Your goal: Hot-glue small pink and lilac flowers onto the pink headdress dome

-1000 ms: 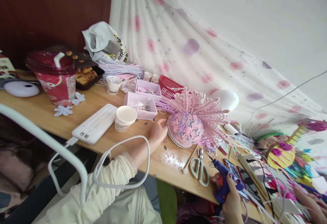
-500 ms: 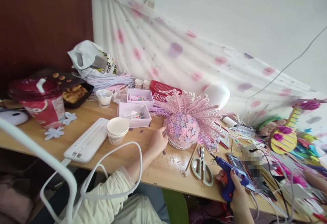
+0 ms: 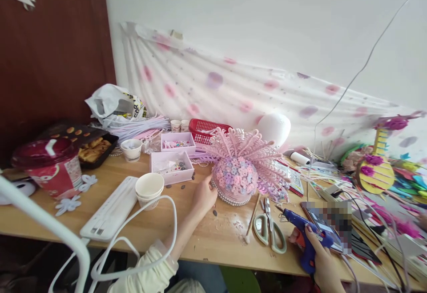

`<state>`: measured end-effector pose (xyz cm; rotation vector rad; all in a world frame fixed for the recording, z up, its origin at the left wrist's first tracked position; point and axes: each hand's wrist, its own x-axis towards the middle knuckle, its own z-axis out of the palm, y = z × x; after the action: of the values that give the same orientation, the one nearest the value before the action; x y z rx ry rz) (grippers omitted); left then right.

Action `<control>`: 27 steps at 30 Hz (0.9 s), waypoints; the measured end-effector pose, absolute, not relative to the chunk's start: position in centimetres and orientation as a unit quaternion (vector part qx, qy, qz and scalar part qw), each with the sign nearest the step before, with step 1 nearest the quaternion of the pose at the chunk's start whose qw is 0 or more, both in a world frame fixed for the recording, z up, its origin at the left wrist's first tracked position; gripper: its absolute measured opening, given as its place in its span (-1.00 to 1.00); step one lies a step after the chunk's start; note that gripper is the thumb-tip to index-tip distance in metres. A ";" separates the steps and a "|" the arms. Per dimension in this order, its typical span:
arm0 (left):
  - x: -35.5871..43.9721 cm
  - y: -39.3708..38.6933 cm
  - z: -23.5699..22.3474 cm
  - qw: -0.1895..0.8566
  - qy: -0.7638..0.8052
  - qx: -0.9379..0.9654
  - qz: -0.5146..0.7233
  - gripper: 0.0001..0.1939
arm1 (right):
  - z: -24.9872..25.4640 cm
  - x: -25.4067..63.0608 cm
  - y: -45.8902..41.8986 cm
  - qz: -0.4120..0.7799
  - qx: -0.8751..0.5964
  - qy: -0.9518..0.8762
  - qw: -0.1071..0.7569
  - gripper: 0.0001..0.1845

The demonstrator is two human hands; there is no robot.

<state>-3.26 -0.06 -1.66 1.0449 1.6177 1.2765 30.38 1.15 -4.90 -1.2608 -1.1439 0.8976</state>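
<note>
A pink headdress (image 3: 235, 179) sits on the wooden table, its dome covered with small pink and lilac flowers. Pearl beads trim its lower edge, and fuzzy plumes fan out at its back and right. My left hand (image 3: 204, 195) grips the dome's left edge, the fingertips partly hidden behind it. In my right hand (image 3: 322, 259) is a blue hot glue gun (image 3: 305, 233), its nozzle pointing up and left toward the headdress but apart from it. Scissors (image 3: 269, 228) and a thin stick (image 3: 252, 219) lie between the headdress and the glue gun.
Left of my arm stand stacked paper cups (image 3: 149, 186), a white power strip (image 3: 108, 208) and a red drink cup (image 3: 50, 170). A white cable (image 3: 175, 221) loops over my forearm. Bead boxes (image 3: 171, 168) and a red basket (image 3: 207, 130) are behind; a phone (image 3: 325, 226) lies right.
The view has tilted upward, so the table sits lower in the picture. Both hands keep their holds, with the glue gun still near the scissors.
</note>
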 end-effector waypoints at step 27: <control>-5.2 -1.7 0.7 0.389 0.613 0.503 0.469 -0.61 | -2.4 28.4 -1.1 0.366 -0.554 -0.502 0.555 -0.35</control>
<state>-5.15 -1.71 0.72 1.2803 1.5585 1.1930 28.43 -1.06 -2.36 -1.3082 -1.1856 0.8647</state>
